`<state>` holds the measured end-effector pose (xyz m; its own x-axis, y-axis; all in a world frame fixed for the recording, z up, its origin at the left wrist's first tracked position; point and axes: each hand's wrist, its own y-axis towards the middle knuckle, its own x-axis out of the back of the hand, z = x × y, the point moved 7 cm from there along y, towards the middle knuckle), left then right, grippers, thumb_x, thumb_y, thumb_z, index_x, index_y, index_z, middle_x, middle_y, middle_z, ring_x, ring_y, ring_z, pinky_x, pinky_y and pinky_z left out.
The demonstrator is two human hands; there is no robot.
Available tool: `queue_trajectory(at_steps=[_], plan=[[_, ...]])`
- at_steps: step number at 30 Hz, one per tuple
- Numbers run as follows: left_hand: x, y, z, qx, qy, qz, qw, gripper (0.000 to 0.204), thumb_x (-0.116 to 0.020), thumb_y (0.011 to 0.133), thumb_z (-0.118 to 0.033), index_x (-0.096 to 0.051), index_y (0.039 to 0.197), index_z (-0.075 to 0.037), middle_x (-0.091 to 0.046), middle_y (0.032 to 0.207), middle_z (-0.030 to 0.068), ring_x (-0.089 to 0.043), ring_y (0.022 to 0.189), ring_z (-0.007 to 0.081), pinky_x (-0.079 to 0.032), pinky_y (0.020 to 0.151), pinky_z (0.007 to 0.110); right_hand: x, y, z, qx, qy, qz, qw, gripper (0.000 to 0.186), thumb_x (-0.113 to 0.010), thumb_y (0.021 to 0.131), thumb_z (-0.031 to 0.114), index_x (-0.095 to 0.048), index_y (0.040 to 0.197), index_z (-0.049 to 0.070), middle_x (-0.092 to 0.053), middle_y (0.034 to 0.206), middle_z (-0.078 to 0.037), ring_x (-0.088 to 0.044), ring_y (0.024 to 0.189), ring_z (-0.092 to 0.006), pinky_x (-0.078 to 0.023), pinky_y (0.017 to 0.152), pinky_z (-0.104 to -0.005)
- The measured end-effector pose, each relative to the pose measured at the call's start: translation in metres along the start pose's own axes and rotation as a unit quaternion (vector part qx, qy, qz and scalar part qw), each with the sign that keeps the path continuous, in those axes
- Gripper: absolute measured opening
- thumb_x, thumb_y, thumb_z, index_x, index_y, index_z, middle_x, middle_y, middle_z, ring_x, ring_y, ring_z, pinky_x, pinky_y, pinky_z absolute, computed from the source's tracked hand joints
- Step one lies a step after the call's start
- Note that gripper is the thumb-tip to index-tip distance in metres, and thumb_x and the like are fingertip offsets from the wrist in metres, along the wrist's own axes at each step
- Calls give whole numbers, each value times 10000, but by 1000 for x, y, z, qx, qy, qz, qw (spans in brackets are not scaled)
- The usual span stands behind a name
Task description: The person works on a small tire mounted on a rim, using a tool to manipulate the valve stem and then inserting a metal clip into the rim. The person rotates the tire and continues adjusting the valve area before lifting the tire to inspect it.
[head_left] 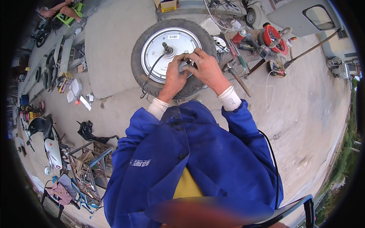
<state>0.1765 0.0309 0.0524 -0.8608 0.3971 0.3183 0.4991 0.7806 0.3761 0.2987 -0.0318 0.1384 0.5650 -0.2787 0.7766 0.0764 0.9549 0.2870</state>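
A hub-motor wheel with a black tyre (142,43) and silver centre (156,45) lies before me, its threaded axle (166,48) upright and a black cable (149,75) trailing from it. Over the wheel's near right part, my left hand (175,76) and my right hand (205,70) are closed together round a small metal part (189,62), mostly hidden by my fingers; what it is, I cannot make out. Just right of the wheel, a hammer (240,80) lies among pliers (240,60) and silver metal pieces (220,45).
At upper right are a red spray can (238,37), a power tool (262,50), a red basin (276,32) and a white vehicle (296,17). A seated person (74,15) is at upper left. A scooter (51,146) and metal-framed trolley (93,161) stand at lower left.
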Motion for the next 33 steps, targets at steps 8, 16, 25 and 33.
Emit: queue_trajectory(at_steps=[8,16,25,33], plan=[[-5,-3,21,39,-22,19,999,521,-805,884,5,-676,1387,-25,-769,1223,178,-709,1140,388,-558,1002,476,1,2,-8,56,86,7,995,369,-841,909,249,-770,1246,117,-719,1188,-108,-752,974,-382,-617,833,-478],[-9,-4,29,51,-13,26,998,459,-794,921,11,-689,1368,3,-788,1210,192,-736,1090,375,-566,976,456,10,1,3,31,66,6,997,337,-777,957,125,-764,1293,108,-730,1292,-88,-746,1071,-394,-611,918,-483],[-2,2,2,28,-3,16,999,509,-761,877,105,-680,1373,25,-791,1237,220,-772,1135,382,-591,990,443,9,2,-2,-58,-26,30,998,353,-796,942,151,-752,1286,87,-727,1314,-116,-742,1083,-406,-610,928,-484],[1,-1,-6,5,-13,0,1000,533,-763,874,90,-670,1394,13,-787,1248,190,-752,1140,387,-578,996,464,5,-1,-3,12,29,-5,999,357,-836,915,230,-752,1230,84,-712,1213,-120,-743,1014,-409,-615,852,-494]])
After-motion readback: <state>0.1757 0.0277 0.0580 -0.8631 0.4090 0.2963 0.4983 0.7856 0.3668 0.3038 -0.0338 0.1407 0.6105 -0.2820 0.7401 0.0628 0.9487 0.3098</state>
